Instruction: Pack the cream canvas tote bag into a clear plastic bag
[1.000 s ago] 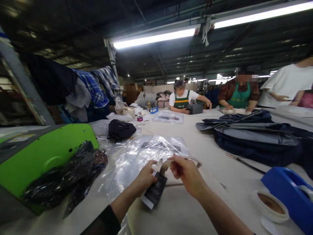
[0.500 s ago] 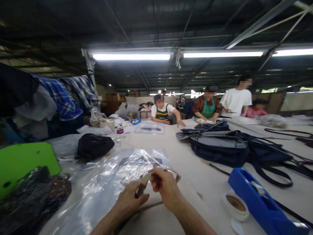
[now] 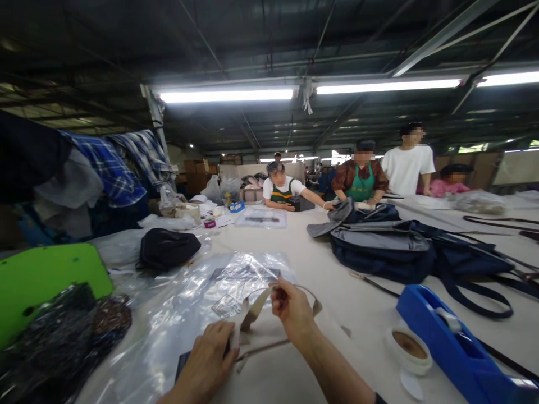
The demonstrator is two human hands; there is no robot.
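Observation:
A beige fabric strap (image 3: pixel 256 312) rises in a loop in front of me, over the white table and the edge of the plastic bags. My right hand (image 3: pixel 295 314) pinches its top between thumb and fingertips. Lower and to the left, my left hand (image 3: pixel 210 356) is closed round the strap's near part; its fingers partly hide what they grip. A flat dark object (image 3: pixel 182 363) shows beneath the left hand, mostly covered. Clear plastic bags (image 3: pixel 168 314) lie spread beyond and left of my hands.
On the right stand a blue tape dispenser (image 3: pixel 455 342) and a white tape roll (image 3: pixel 408 350). Navy bags (image 3: pixel 383 249) with straps lie behind them. A black cloth item (image 3: pixel 168 248) and a green board (image 3: pixel 54 275) are at left. Co-workers (image 3: pixel 280 188) are across the table.
My left hand has moved down and left, uncovering more strap; my right hand has shifted slightly right. Across the table, a co-worker's hand has reached the navy bag and lifted its flap.

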